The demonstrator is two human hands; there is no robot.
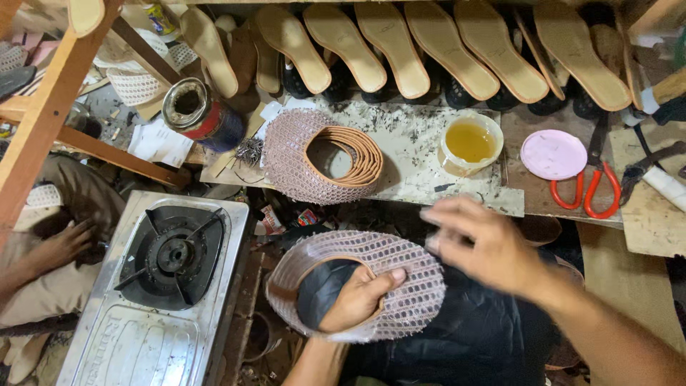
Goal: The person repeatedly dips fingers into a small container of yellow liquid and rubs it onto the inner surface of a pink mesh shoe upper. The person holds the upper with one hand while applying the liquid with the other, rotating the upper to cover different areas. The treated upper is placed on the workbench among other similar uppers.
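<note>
My left hand grips a pinkish mesh shoe upper stretched over a dark form, thumb on the mesh and fingers inside the opening. Above and to the right of it, my right hand hovers, blurred, fingers spread and holding nothing. A second mesh upper with a tan leather lining band lies on the stained work board just beyond. A small tub of yellow glue stands on the board, right of that upper.
A row of tan insoles leans along the back. A pink lid and red-handled scissors lie at right. A tin can and a gas stove stand at left, where another person's hand rests.
</note>
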